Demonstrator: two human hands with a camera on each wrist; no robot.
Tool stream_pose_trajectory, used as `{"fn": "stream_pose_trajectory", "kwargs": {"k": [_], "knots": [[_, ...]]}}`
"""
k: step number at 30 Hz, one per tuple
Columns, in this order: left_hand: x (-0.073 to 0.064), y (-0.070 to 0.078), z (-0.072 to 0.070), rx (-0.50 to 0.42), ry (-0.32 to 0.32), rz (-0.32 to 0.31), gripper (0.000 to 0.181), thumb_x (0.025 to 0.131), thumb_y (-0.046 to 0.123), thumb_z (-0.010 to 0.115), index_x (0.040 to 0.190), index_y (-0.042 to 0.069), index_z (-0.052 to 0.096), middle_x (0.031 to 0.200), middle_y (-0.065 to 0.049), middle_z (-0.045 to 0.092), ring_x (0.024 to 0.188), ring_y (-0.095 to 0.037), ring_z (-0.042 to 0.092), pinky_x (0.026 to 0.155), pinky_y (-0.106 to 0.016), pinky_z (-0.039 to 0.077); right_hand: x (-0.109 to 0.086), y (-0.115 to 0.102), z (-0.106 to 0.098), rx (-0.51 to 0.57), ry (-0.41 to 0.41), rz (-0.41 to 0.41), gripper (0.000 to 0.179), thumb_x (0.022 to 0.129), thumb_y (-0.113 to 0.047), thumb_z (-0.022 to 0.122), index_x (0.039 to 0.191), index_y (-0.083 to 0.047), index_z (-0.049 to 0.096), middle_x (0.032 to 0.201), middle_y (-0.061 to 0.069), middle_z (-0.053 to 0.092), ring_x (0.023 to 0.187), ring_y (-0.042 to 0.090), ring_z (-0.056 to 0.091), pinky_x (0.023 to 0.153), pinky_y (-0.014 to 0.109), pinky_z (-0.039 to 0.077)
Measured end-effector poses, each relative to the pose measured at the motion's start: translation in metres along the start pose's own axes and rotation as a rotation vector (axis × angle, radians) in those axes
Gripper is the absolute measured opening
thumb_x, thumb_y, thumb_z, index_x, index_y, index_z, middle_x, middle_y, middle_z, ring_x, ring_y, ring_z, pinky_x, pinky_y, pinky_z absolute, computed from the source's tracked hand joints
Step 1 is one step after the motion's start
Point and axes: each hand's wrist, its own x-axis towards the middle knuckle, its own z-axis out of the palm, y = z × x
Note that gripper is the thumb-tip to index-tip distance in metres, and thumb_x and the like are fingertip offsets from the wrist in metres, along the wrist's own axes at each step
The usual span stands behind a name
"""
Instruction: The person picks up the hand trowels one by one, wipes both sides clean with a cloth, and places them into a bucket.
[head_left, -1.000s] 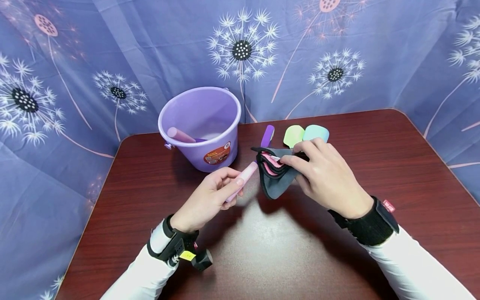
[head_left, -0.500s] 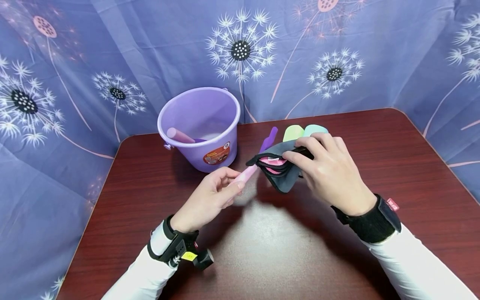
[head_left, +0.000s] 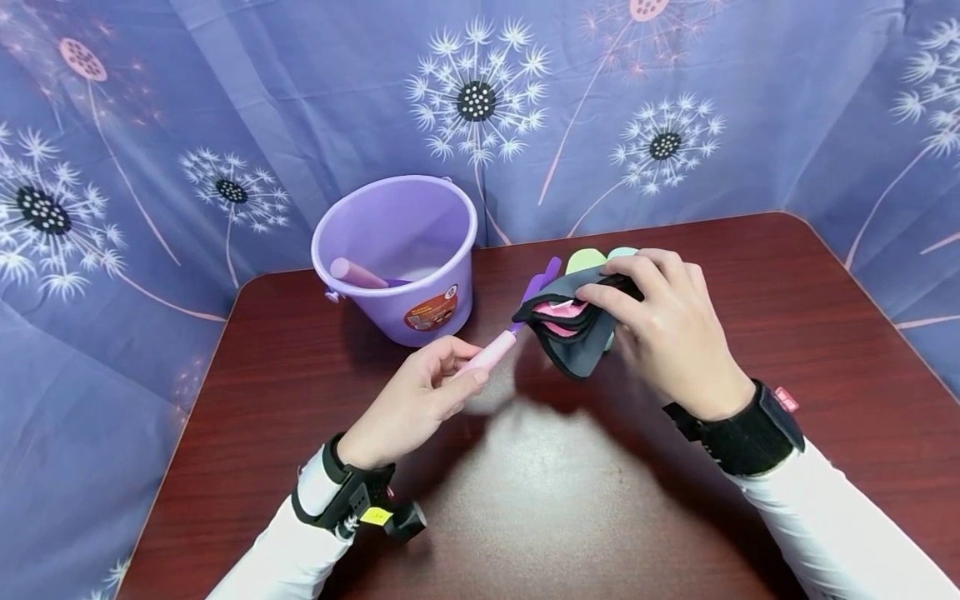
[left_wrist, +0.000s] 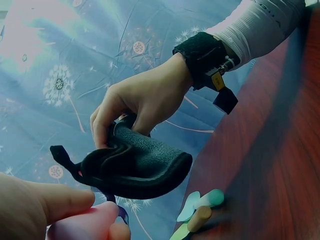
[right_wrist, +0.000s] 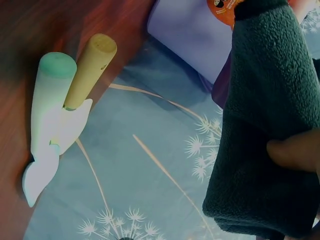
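Observation:
My left hand (head_left: 420, 400) grips the pink handle (head_left: 489, 355) of a toy garden tool. Its purple head (head_left: 535, 286) points away and up to the right, partly hidden by the cloth. A grey folded cloth (head_left: 589, 353) with black edging and pink inner layers is pinched in my right hand (head_left: 663, 321). One corner of the cloth laps over the tool where handle and head meet. In the right wrist view the grey pile (right_wrist: 270, 100) fills the right side, with my thumb (right_wrist: 295, 151) pressed on it.
A purple bucket (head_left: 372, 310) stands at the back left of the brown table (head_left: 270, 400), with another pink-handled tool (head_left: 358, 273) inside. Behind the cloth lie a green toy tool (head_left: 585, 259) and a teal one (head_left: 622, 252). A blue dandelion-print curtain (head_left: 322, 100) hangs behind.
The right hand and cloth have shifted up and slightly right. The tool's purple head has turned, showing a different outline. The left hand stays almost in place on the handle.

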Motion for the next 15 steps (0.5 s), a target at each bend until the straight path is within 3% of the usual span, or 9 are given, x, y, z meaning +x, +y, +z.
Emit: {"fn": "stream_pose_trajectory", "kwargs": {"k": [5,15], "knots": [[-0.0006,0.0009,-0.0002,0.017,0.0,0.014,0.023,0.098,0.025,0.065,0.118,0.016,0.062,0.086,-0.011,0.057,0.065,-0.017,0.048,0.057,-0.025,0.038,-0.0012,0.0051,0.0,0.012,0.001,0.06,0.047,0.078,0.002,0.047,0.114,-0.015,0.071,0.119,0.016,0.059,0.103,0.042,0.047,0.069,0.056,0.034],[-0.0011,0.002,0.0004,-0.012,-0.021,0.019,0.023,0.098,0.025,0.064,0.119,0.016,0.062,0.079,-0.008,0.052,0.063,-0.015,0.045,0.056,-0.024,0.036,-0.0036,0.011,0.002,0.056,0.042,0.18,0.047,0.077,0.006,0.05,0.113,-0.014,0.072,0.114,0.015,0.059,0.101,0.041,0.048,0.076,0.057,0.035]]}}
